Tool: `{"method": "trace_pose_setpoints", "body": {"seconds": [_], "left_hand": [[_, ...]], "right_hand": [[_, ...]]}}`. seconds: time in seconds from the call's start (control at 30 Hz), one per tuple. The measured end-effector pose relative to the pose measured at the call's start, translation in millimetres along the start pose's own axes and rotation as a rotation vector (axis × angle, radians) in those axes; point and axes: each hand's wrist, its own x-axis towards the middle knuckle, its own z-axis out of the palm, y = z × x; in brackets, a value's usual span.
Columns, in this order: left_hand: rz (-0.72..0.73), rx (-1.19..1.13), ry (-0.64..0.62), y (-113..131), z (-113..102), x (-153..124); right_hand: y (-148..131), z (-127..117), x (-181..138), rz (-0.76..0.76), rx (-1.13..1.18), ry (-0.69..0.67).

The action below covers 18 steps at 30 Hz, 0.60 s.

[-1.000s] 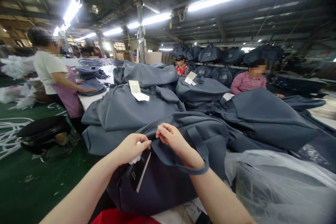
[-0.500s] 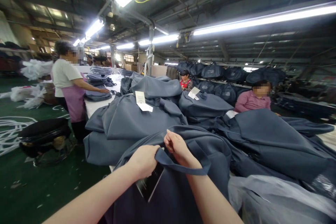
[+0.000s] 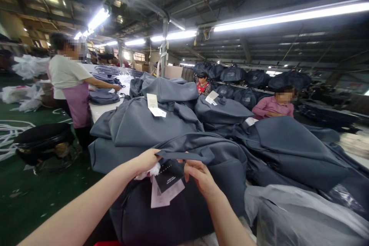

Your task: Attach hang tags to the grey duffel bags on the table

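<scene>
A grey fabric bag (image 3: 201, 200) lies in front of me on the table. My left hand (image 3: 145, 161) is closed on the end of its grey strap (image 3: 184, 156) and also holds a bit of white paper. Under the strap hang a dark tag (image 3: 170, 177) and a pale tag (image 3: 164, 196). My right hand (image 3: 200, 177) is beside the dark tag, fingers curled under the strap and touching the tag.
Several more grey bags (image 3: 150, 123) with white tags are piled beyond. Clear plastic wrap (image 3: 302, 215) lies at the right. One person in a purple apron (image 3: 72, 88) stands at the left of the table; two others (image 3: 273, 105) sit behind the pile. A black stool (image 3: 43, 142) stands on the green floor.
My right arm has come out of the strap loop and dropped to the tags. The strap is now held flat by my left hand, and the tags hang in full view.
</scene>
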Motion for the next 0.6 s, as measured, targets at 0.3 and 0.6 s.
{"method": "trace_pose_setpoints", "body": {"seconds": [0.3, 0.6], "left_hand": [[-0.008, -0.109, 0.091, 1, 9, -2], [-0.197, -0.407, 0.113, 1, 19, -4]], "right_hand": [[-27, 9, -27, 0.165, -0.408, -0.201], [-35, 28, -55, 0.141, -0.768, -0.224]]}}
